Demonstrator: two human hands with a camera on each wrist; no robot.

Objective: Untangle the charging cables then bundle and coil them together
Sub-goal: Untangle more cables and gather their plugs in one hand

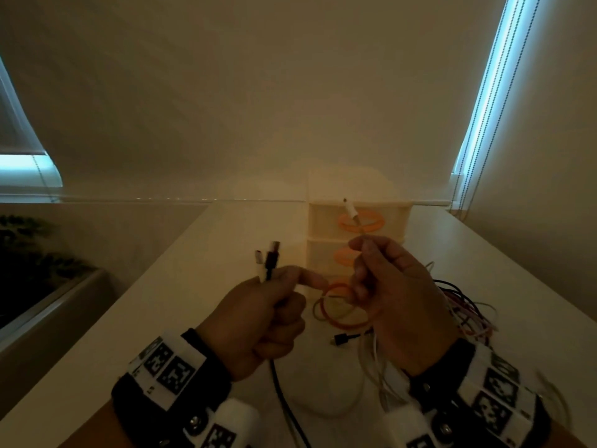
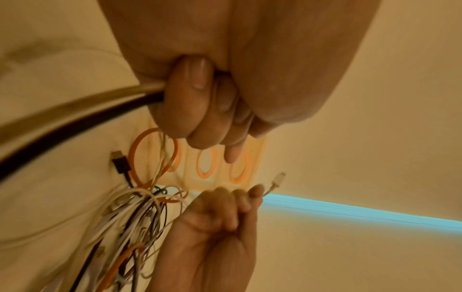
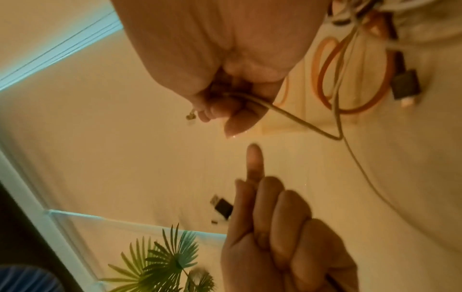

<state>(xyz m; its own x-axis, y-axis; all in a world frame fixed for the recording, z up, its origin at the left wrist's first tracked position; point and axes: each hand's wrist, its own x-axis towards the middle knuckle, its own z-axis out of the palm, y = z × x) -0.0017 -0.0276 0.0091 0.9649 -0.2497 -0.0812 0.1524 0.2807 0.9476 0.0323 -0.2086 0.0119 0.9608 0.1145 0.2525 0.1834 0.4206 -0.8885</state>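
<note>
My left hand (image 1: 281, 286) grips a black cable (image 2: 75, 126) and a white cable together, their USB plugs (image 1: 270, 257) sticking up above the fist and the index finger pointing right. My right hand (image 1: 361, 250) pinches a thin white cable (image 3: 300, 120) just below its small white connector (image 1: 349, 209), which points up. Both hands are raised over the white table (image 1: 181, 305). A tangle of white, black and orange cables (image 1: 462, 305) lies at the right, with an orange loop (image 1: 336, 313) between the hands and a loose black plug (image 1: 342, 339) below it.
A cream drawer unit (image 1: 397, 218) with orange ring handles stands at the back of the table, right behind the hands. The wall is just beyond it. A green plant (image 3: 170, 260) sits left of the table, below its edge.
</note>
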